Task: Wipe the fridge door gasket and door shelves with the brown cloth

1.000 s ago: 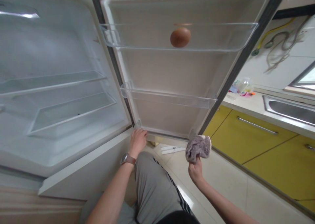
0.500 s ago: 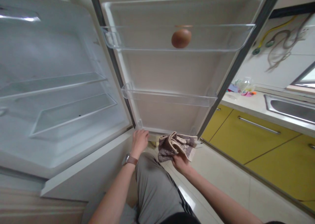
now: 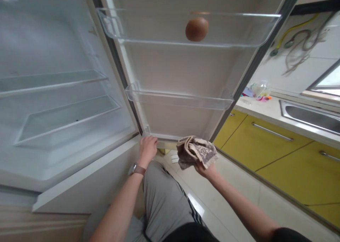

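In front of me the fridge door [image 3: 180, 66] stands open. My left hand [image 3: 148, 149] has its fingers curled over the door's bottom edge near the hinge side. A brown and cream patterned cloth [image 3: 196, 151] is bunched in my right hand [image 3: 205, 169], close to the door's lower edge on the other side. The cloth hides most of the right fingers. Above, a brown egg [image 3: 197, 29] sits in the upper clear door shelf [image 3: 148, 29]. The lower clear door shelf [image 3: 180, 99] holds nothing visible.
To the left is the fridge interior [image 3: 53, 43] with glass shelves [image 3: 69, 114]. On the right are yellow cabinets [image 3: 281, 142] under a counter with a steel sink [image 3: 313, 116], plastic bags [image 3: 260, 89] and hoses [image 3: 297, 38]. My knee [image 3: 159, 185] is below the door.
The cloth in my right hand has moved slightly to the right along the door's lower edge. My left hand stays at the edge. The view has shifted, bringing the door shelves closer.
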`<state>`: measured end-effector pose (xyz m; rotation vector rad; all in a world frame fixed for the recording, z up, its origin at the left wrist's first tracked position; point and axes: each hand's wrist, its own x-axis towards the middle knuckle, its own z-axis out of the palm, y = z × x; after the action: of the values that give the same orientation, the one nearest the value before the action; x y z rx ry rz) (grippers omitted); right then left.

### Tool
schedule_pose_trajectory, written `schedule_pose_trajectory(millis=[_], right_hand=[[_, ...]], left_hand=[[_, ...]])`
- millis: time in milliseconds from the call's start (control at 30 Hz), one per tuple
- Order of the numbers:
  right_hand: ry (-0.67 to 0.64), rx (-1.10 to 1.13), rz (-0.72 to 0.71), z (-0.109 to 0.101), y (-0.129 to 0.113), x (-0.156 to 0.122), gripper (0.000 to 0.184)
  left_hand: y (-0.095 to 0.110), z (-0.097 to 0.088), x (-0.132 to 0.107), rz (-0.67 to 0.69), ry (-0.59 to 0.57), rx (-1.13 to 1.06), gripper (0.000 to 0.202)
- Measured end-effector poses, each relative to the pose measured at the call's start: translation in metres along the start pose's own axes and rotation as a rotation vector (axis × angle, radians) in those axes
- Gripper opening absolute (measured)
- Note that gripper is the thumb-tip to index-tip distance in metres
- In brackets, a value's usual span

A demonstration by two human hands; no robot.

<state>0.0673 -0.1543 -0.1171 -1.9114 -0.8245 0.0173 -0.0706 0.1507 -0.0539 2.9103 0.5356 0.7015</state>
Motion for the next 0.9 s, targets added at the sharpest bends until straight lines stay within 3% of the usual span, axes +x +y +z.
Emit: schedule_pose_trajectory(millis=[133, 233, 367, 500, 700, 900], right_hand=[[-0.039, -0.483, -0.157, -0.05, -0.021, 0.016, 0.034], [-0.117, -0.697, -0.196, -0.059, -0.057, 0.046, 0.039], [-0.349, -0.862, 0.047, -0.043, -0.098, 0.085, 0.041], [-0.604, -0.784, 0.251, -0.03, -0.111, 0.117, 0.052], [-0.889, -0.568, 0.272, -0.014, -0.108, 0.146, 0.038], [-0.934, -0.461, 0.224, 0.043, -0.121, 0.148, 0.032]], left_hand=[[0.003, 0.003, 0.001, -0.004, 0.021, -0.005, 0.016], [0.004, 0.004, 0.001, -0.003, 0.039, 0.006, 0.016], [0.004, 0.003, 0.002, -0.005, 0.035, 0.009, 0.016], [0.002, 0.0, 0.0, -0.001, 0.015, -0.007, 0.016], [-0.007, -0.004, -0.006, 0.018, 0.022, -0.016, 0.018], [-0.02, -0.009, -0.01, 0.012, -0.02, -0.046, 0.018]])
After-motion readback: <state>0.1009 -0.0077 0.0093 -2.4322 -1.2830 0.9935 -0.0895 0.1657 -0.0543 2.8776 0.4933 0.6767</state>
